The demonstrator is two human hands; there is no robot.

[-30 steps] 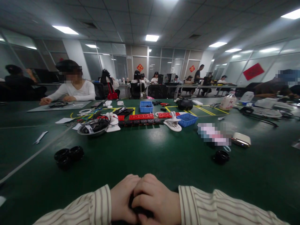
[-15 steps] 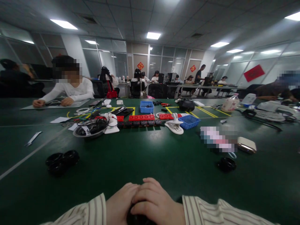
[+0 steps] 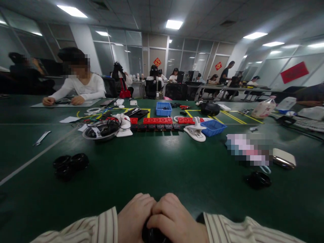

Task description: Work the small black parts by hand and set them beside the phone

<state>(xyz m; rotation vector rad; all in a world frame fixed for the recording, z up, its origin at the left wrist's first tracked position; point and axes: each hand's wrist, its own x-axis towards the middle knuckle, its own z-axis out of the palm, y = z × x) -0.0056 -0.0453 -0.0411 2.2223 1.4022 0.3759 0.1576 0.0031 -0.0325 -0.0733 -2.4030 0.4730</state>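
At the near edge of the view, my left hand (image 3: 134, 216) and my right hand (image 3: 176, 216) meet with bent fingers around a glossy black rounded piece (image 3: 153, 234). Only part of it shows below my right fingers; the rest is hidden by the hands. To the left on the green table (image 3: 152, 168) lie several black ring-shaped pieces (image 3: 68, 165) in a cluster. Another black piece (image 3: 258, 180) rests at the right, beside a blurred-out flat item.
Across the middle stand a bowl of black items (image 3: 101, 131), red and black socket strips (image 3: 157, 120), a white clip base (image 3: 197, 132) and blue trays (image 3: 214, 127). A wrench (image 3: 42, 138) lies left, a cream case (image 3: 284, 158) right. A person (image 3: 78, 81) sits opposite.
The view has shifted, so the table's things sit slightly differently in it. My right fingers, which overlapped the left hand, now lie beside it, still around the black piece.
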